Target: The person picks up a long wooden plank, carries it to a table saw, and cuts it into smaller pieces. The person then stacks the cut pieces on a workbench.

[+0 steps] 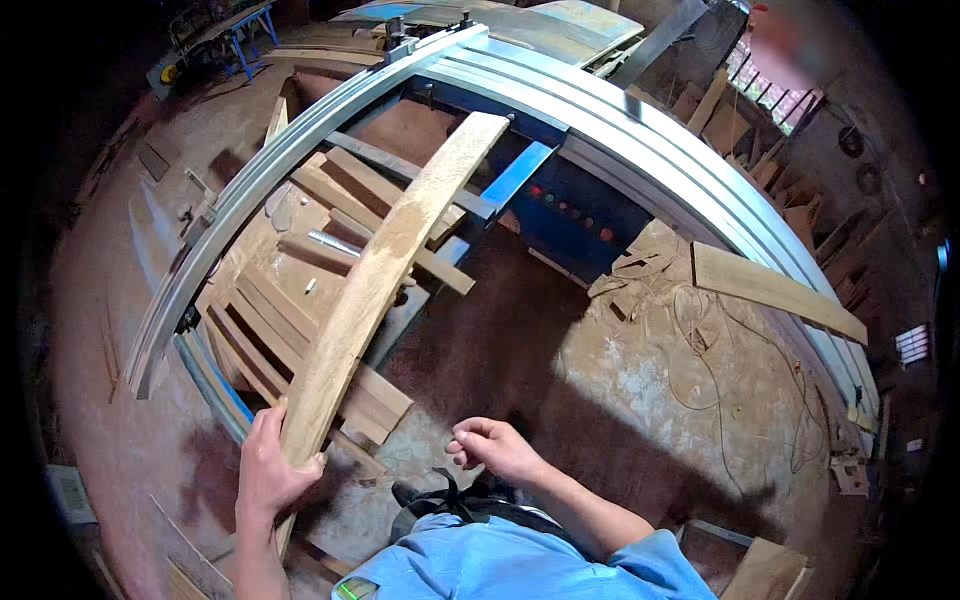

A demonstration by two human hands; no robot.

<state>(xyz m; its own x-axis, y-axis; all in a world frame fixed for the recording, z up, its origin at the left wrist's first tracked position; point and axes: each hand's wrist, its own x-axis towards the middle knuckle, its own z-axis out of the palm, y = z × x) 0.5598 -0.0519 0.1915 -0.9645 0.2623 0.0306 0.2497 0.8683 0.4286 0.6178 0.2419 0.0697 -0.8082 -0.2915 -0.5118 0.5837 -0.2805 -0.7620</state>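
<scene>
My left hand [270, 465] grips a long, pale wooden plank [386, 265] near its lower end. The plank slants up to the right across the machine's frame and a pile of shorter wooden boards [260, 315]. A steel tool or tube [330, 243] lies among those boards. My right hand [485, 450] is held right of the plank, fingers curled, with nothing visible in them. A white metal rail [240, 185] runs along the left of the boards.
A wide aluminium beam [590, 100] arches across the back and right, with another board [770, 285] on it. A blue machine body [555, 225] is below it. Scraps and cables [700, 330] lie on the floor at right. A bench [225, 30] is at top left.
</scene>
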